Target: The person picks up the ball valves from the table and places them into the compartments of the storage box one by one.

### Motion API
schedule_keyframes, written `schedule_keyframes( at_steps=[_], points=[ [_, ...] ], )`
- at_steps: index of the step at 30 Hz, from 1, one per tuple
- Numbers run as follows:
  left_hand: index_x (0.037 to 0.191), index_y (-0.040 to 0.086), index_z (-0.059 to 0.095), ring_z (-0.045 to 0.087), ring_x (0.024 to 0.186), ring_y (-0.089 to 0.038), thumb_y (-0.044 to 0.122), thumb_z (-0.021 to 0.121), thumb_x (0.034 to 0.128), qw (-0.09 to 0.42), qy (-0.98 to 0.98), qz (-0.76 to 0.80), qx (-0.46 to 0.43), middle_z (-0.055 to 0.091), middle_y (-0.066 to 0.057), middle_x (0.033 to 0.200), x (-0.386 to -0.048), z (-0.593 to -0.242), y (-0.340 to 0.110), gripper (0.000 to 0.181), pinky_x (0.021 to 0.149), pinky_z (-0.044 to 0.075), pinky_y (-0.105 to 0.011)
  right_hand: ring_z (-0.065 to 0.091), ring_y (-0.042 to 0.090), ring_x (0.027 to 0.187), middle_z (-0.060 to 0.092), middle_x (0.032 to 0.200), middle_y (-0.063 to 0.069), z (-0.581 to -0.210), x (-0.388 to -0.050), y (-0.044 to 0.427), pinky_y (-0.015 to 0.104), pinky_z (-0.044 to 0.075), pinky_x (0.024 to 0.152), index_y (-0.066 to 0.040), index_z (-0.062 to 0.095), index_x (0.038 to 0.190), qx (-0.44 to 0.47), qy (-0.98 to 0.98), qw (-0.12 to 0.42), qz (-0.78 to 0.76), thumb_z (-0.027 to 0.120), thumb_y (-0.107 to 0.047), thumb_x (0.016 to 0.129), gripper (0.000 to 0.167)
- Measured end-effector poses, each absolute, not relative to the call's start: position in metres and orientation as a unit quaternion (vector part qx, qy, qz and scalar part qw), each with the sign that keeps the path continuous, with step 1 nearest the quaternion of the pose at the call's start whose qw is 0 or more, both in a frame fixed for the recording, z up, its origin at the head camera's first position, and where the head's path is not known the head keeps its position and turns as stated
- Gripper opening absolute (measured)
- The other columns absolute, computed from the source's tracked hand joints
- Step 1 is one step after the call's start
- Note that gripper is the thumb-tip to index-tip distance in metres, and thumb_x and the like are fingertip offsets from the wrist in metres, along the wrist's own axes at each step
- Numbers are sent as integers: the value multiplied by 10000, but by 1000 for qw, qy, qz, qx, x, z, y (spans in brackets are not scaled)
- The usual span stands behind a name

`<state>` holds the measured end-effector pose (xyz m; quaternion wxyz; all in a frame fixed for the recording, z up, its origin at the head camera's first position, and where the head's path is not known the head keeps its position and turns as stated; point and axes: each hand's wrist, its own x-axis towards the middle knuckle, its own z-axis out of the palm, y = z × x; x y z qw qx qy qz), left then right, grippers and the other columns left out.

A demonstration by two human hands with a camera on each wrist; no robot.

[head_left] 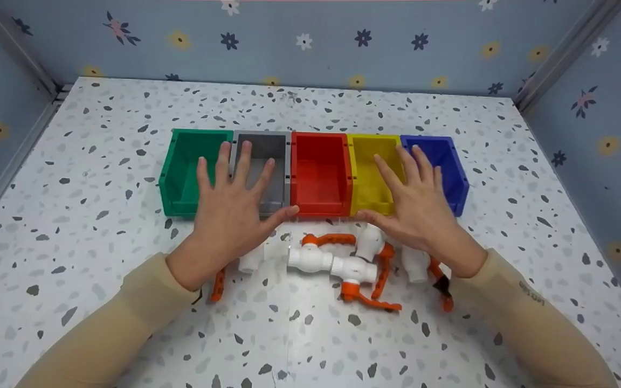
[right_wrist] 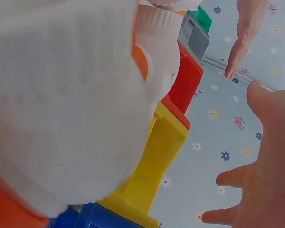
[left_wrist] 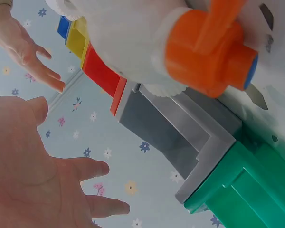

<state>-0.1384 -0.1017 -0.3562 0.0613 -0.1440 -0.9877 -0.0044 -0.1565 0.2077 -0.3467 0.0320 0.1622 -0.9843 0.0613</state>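
Observation:
In the head view, my left hand point(head_left: 229, 210) is held with fingers spread above the green bin point(head_left: 178, 209) and the grey bin point(head_left: 264, 144). My right hand point(head_left: 418, 210) spreads its fingers over the yellow bin point(head_left: 363, 172) and the blue bin point(head_left: 455, 178). Neither hand holds anything. Below and between them lie several white ball valves point(head_left: 310, 258) with orange handles point(head_left: 378, 303). One valve point(head_left: 248, 262) is partly hidden by the left hand, another point(head_left: 414, 265) by the right. Each wrist view has a valve point(left_wrist: 128, 38) point(right_wrist: 66, 104) close to the camera.
A red bin point(head_left: 318, 208) stands mid-row, joined side by side with the other bins. They stand on a white speckled tabletop point(head_left: 289, 350). Blue flowered panels point(head_left: 310, 59) rise behind and at both sides, with metal posts at the corners.

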Motion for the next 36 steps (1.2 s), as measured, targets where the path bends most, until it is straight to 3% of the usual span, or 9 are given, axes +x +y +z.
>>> schedule_keyframes(
  at_steps=[7,12,19,28,36],
  points=[
    [1594,218,240,-11,1483,-461,813,263,889,69,-987,-21,-143,78,-192,1646,-141,-353,-107,923,1119,-47,-686,-1,398,1501,80,1652,134,-344,-158,208,672,74,1135,-286,212,1600,169,-983,32,60,521,-782,832,965],
    [1590,202,261,29,1482,-458,792,292,902,72,-987,-17,-141,115,-197,1640,-144,-351,-112,906,1129,-21,-678,70,403,1492,136,1641,144,-343,-157,211,663,174,1127,-270,238,1596,176,-982,39,64,507,-776,848,942],
    [1526,126,412,199,1443,-445,675,446,945,105,-982,-34,-155,300,-226,1569,-146,-349,-121,801,1150,148,-620,205,388,1456,186,1625,147,-343,-155,217,618,360,1060,-276,240,1595,169,-982,23,85,496,-748,880,894],
    [1370,36,576,449,1258,-426,539,573,952,161,-973,-68,-152,524,-243,1371,-151,-348,-137,654,1038,371,-572,307,399,1403,300,1573,152,-342,-154,229,642,358,1045,-274,281,1582,156,-982,5,111,502,-680,925,803],
    [1281,-15,617,521,1156,-441,434,618,963,183,-970,-98,-130,604,-245,1238,-153,-344,-158,550,1026,369,-580,425,343,1344,428,1497,108,-342,-152,237,584,397,1045,-252,374,1544,140,-979,2,146,576,-593,938,724]
  ],
)
